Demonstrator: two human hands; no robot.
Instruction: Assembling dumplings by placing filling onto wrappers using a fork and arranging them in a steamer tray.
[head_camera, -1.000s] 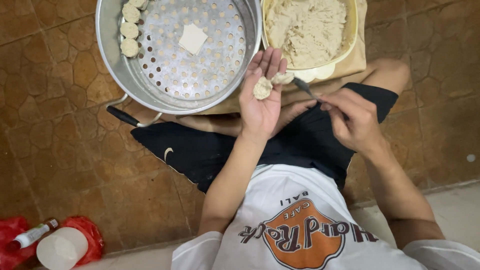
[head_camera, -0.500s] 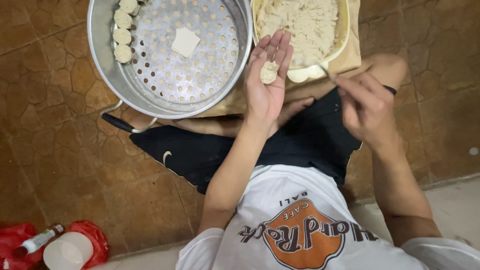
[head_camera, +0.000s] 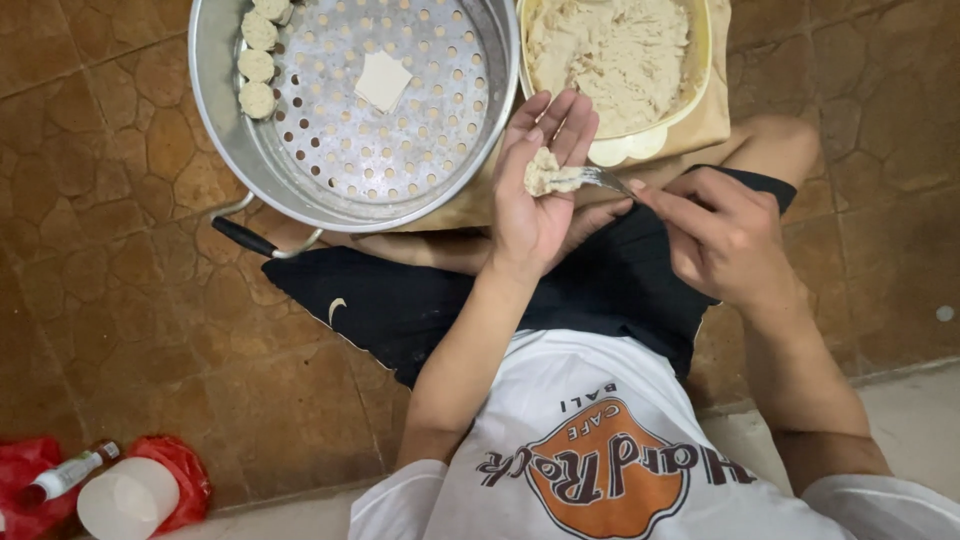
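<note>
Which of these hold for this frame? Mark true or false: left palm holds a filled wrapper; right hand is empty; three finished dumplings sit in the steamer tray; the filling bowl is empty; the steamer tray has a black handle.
1. The left hand holds a wrapper with filling on its open palm. True.
2. The right hand is empty. False: it holds a metal utensil whose tip touches the filling.
3. Three finished dumplings sit in the perforated steamer tray. False: four dumplings line its left rim, plus one flat square wrapper.
4. The yellow bowl is empty. False: it holds pale minced filling.
5. The steamer tray has a black handle. True.
</note>
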